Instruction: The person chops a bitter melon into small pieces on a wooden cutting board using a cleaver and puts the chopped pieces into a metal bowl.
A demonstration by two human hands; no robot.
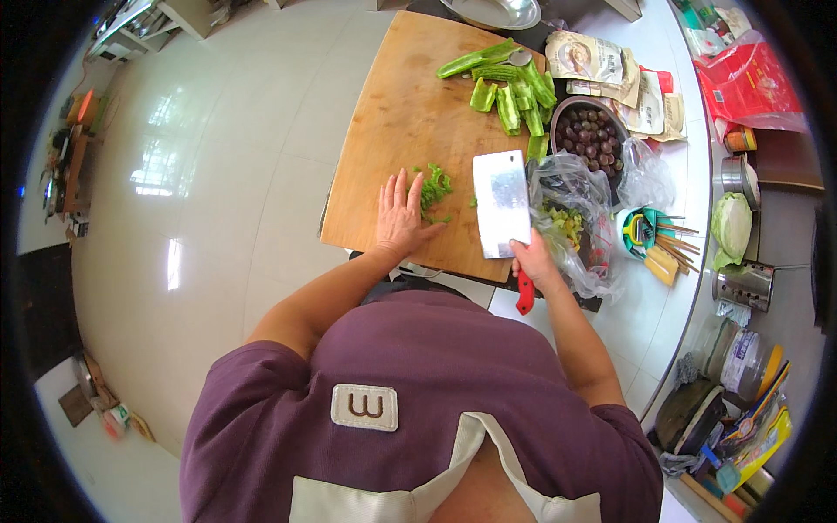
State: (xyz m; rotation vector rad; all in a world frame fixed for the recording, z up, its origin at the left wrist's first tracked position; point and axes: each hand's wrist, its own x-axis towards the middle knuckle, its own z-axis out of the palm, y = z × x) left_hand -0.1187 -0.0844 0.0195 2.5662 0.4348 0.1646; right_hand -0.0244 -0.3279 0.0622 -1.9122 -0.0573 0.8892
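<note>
My right hand (537,260) holds a cleaver by its red handle, near the right front edge of the wooden cutting board (392,118). The cleaver's broad metal blade (501,206) lies flat side up over the board. My left hand (400,216) is spread palm down on the board, its fingers beside a small pile of chopped green leaves (434,189). A few green bits lie between the pile and the blade. Cut green pepper pieces (508,108) are heaped at the board's far right, with a whole-looking green piece (476,59) beside them.
Right of the board are a bowl of grapes (592,138), a plastic bag with vegetable scraps (565,225), food pouches (588,59) and a teal holder (633,229) with chopsticks and a peeler. A metal basin (497,12) stands beyond the board. A cabbage (732,225) lies farther right.
</note>
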